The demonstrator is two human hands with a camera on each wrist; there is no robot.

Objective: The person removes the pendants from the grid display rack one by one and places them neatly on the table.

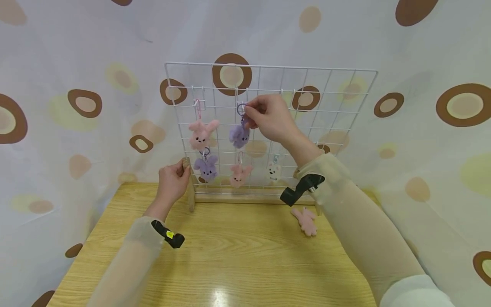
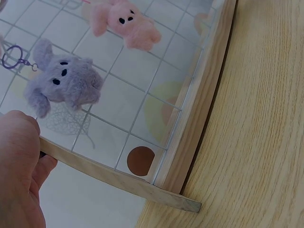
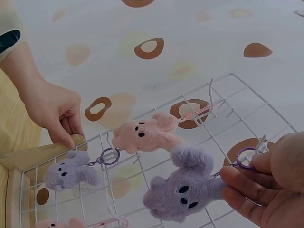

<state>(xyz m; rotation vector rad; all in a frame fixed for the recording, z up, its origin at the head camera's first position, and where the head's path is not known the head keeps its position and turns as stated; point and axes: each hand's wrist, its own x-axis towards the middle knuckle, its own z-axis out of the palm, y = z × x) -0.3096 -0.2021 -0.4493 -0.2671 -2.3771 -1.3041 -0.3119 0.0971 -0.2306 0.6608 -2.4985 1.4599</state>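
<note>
The right hand (image 1: 268,115) pinches the purple key ring (image 1: 238,110) of the upper purple bunny keychain (image 1: 239,136) between thumb and fingers. The ring sits right at a white wire hook (image 3: 260,144); whether it is fully over the hook, I cannot tell. The plush body hangs just below the fingers, in front of the white wire grid (image 1: 268,67).

In the head view, toward eight o'clock from that keychain, the left hand (image 1: 173,181) grips the wooden side post (image 1: 191,194) of the rack, thumb and fingers closed around its edge.

Also from the upper purple bunny keychain, the upper pink bunny keychain (image 1: 200,135) hangs at nine o'clock, the lower purple bunny keychain (image 1: 207,169) between seven and eight, the lower pink bunny keychain (image 1: 238,175) at six, and the white bear keychain (image 1: 273,171) between four and five. Farther out, near five o'clock, a loose pink plush (image 1: 306,221) lies on the wood-grain table (image 1: 215,256). Behind the rack is a pale backdrop (image 1: 245,30) with brown and cream spots.
</note>
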